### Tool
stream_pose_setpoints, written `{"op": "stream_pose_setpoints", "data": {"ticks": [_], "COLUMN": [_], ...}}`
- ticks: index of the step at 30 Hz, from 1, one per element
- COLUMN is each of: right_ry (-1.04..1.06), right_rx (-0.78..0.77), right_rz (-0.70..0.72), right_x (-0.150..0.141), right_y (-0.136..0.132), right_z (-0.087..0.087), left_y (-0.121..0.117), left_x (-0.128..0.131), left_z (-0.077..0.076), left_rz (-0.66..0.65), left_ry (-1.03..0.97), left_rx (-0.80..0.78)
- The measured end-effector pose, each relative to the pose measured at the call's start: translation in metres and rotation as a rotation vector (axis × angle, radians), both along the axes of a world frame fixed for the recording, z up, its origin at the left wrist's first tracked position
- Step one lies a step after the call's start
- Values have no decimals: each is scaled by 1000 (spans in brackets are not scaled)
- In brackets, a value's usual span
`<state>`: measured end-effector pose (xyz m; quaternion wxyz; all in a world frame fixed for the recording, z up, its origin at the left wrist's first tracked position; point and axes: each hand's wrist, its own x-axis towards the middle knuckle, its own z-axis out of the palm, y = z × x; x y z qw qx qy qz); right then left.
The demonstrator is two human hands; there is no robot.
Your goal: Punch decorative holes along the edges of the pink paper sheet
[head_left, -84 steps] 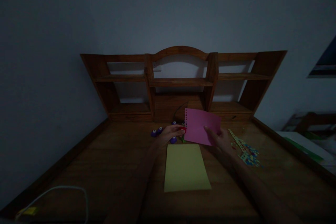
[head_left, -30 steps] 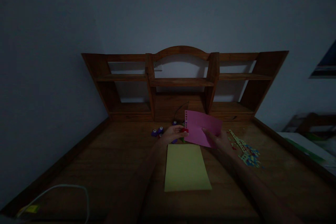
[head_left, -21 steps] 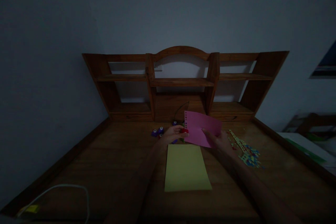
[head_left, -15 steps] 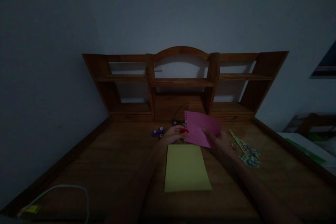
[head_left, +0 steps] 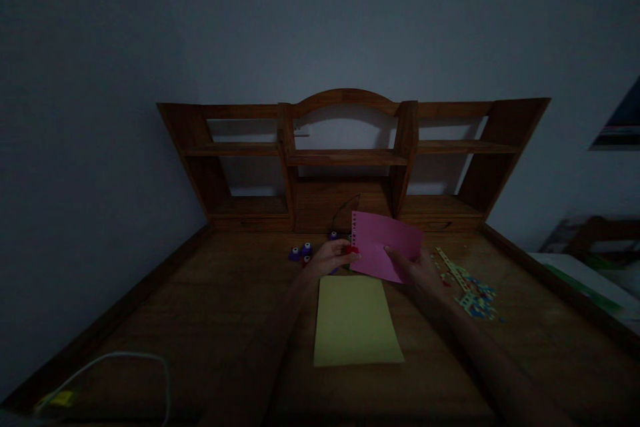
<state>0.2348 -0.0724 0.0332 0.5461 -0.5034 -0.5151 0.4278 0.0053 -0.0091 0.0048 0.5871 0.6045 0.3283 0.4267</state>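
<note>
A small red gadget [head_left: 352, 250] is held in the left hand [head_left: 327, 257], at the left edge of the pink sheet [head_left: 384, 243]; whether the paper is seated inside it cannot be told, since the contact is small and dim. The gadget is pinched between thumb and fingers, with the hand nearly closed. The sheet is gripped near its right end by the right hand [head_left: 420, 270], thumb laid across the near face and the other fingers mostly hidden behind the paper. The edge at the gadget is thus reached by the left hand, which is the nearer of the two to it. That edge stands close to upright, while the sheet's longer direction appears to run from left to right, dipping slightly toward the right hand. The sheet is held up off the wooden desk [head_left: 235, 307], beyond the far edge of a yellow sheet [head_left: 357, 320] lying flat. The pink surface is plain and slightly bowed, with a row of small dark holes or notches noted down the left margin, above the gadget. Purple gadgets [head_left: 295, 253] are grouped just left of the left hand; loose plastic pieces [head_left: 477, 300] are scattered to the right of the right hand.
</note>
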Motion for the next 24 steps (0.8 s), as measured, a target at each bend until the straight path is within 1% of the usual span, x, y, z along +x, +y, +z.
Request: {"op": "stream_pose_setpoints", "data": {"ticks": [2,5,10,15,20,24], "right_ry": [38,25,45,37,12,-38], "right_rx": [-32,-22,-38,-39,-1,1], "right_rz": [32,2,43,53,17,-2], "right_x": [-1,-1,-2,-2,-2,-2], "right_y": [-2,-4,-3,-2,-3,-5], "right_z": [3,5,5,5,6,12], "left_y": [1,2,4,2,1,2], "left_x": [0,-1,-1,-1,-1,0], "left_z": [-1,-2,-4,-5,-2,-3], "left_rz": [-11,-18,0,4,10,15], "left_ry": [-2,15,11,15,9,14], "left_rx": [10,22,6,57,42,81]}}
